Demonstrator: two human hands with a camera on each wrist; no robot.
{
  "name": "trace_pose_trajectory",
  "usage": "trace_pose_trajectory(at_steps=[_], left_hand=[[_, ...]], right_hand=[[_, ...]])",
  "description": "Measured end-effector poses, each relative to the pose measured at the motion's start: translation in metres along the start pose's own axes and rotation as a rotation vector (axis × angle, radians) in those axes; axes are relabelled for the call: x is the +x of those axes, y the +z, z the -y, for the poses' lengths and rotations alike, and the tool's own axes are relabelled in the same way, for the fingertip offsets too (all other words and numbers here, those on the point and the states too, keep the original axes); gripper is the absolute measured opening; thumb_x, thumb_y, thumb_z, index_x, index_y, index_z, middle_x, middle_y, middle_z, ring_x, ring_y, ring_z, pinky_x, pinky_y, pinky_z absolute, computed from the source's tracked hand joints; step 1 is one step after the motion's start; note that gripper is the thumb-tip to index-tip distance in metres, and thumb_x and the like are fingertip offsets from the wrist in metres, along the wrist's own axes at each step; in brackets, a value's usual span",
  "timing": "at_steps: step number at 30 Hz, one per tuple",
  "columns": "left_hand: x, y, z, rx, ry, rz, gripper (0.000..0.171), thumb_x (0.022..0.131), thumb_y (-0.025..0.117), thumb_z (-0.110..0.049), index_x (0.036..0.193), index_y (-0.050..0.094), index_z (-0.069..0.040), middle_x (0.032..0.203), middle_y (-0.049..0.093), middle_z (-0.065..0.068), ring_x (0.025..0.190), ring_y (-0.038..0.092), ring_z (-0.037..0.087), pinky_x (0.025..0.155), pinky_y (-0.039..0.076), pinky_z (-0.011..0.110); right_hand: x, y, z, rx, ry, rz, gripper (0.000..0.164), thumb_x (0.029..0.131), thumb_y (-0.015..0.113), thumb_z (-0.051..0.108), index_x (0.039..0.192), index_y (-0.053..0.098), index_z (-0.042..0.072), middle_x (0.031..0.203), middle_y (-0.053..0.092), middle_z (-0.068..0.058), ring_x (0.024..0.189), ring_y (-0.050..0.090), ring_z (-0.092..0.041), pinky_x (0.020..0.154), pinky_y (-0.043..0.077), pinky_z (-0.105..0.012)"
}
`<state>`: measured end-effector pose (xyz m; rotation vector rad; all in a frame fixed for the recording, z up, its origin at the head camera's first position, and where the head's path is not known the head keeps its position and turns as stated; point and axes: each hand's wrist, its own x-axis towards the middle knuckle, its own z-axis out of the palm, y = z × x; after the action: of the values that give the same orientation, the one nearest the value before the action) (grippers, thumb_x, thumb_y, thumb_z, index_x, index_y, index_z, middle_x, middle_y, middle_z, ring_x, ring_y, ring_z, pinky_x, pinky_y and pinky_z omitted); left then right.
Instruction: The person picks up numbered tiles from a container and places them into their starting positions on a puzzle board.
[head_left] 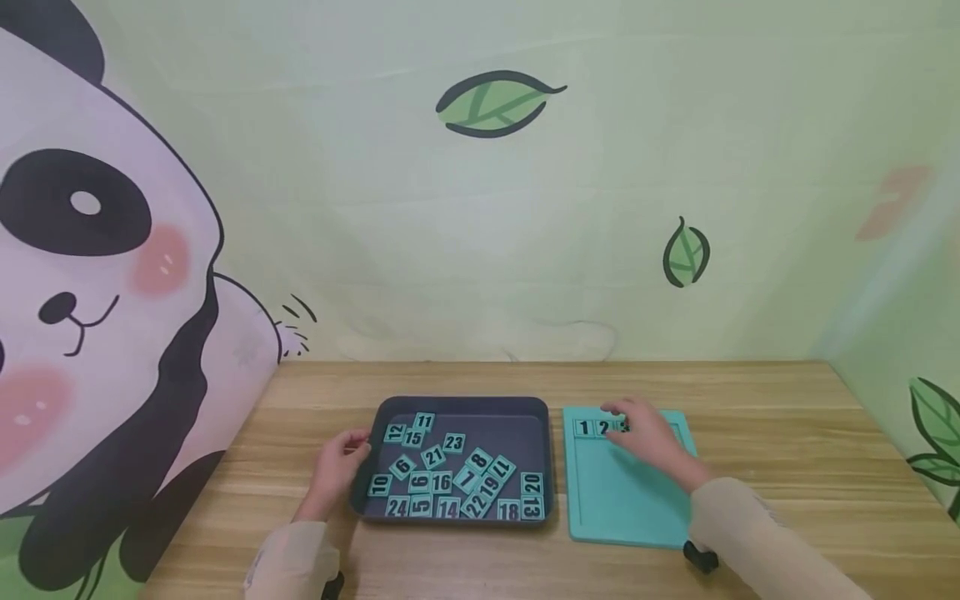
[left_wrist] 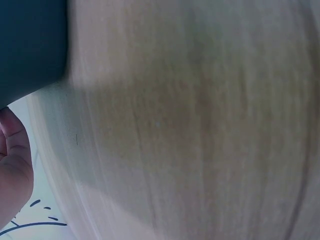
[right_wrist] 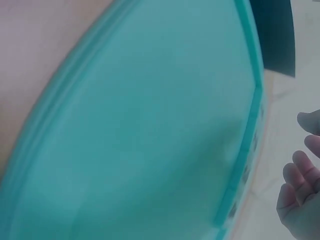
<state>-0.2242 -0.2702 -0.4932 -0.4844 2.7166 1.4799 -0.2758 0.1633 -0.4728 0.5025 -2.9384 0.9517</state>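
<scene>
A dark grey tray (head_left: 465, 402) holds several loose teal number tiles (head_left: 442, 481). My left hand (head_left: 339, 462) holds the tray's left rim with thumb and fingers; the left wrist view shows a bit of that hand (left_wrist: 12, 170) below the tray corner (left_wrist: 30, 45). Right of the tray lies a teal board (head_left: 622, 500) with tiles 1 (head_left: 583, 428) and 2 (head_left: 602, 428) in its top row. My right hand (head_left: 645, 433) lies over that row, its fingertips on a third tile that is mostly hidden. In the right wrist view its fingers (right_wrist: 300, 185) are loosely bent beside the board (right_wrist: 150, 140).
Both things lie on a wooden table (head_left: 787, 433) against a wall with a panda (head_left: 90, 292) and leaf pictures. Bare wood stretches behind the tray and to the board's right. A small black wrist mount (head_left: 701, 557) sits at my right sleeve.
</scene>
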Motion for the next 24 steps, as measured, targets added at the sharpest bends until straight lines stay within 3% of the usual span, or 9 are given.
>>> trace_pose_trajectory(at_steps=[9, 24], left_hand=[[0.000, 0.000, 0.000, 0.003, 0.036, -0.017, 0.031, 0.089, 0.046, -0.009, 0.118, 0.051, 0.001, 0.110, 0.055, 0.019, 0.102, 0.050, 0.029, 0.086, 0.044, 0.042], [-0.001, -0.001, 0.000, 0.000, 0.045, -0.018, 0.030, 0.089, 0.047, -0.008, 0.117, 0.052, 0.001, 0.108, 0.056, 0.019, 0.100, 0.051, 0.028, 0.085, 0.045, 0.041]], right_hand=[[0.008, 0.010, 0.030, 0.040, -0.053, 0.034, 0.037, 0.076, 0.064, 0.012, 0.112, 0.058, 0.004, 0.106, 0.057, -0.014, 0.088, 0.053, -0.026, 0.069, 0.046, -0.034], [0.020, 0.034, 0.083, 0.131, -0.045, 0.116, 0.035, 0.076, 0.065, 0.011, 0.110, 0.059, 0.009, 0.103, 0.056, -0.011, 0.086, 0.051, -0.023, 0.068, 0.046, -0.030]])
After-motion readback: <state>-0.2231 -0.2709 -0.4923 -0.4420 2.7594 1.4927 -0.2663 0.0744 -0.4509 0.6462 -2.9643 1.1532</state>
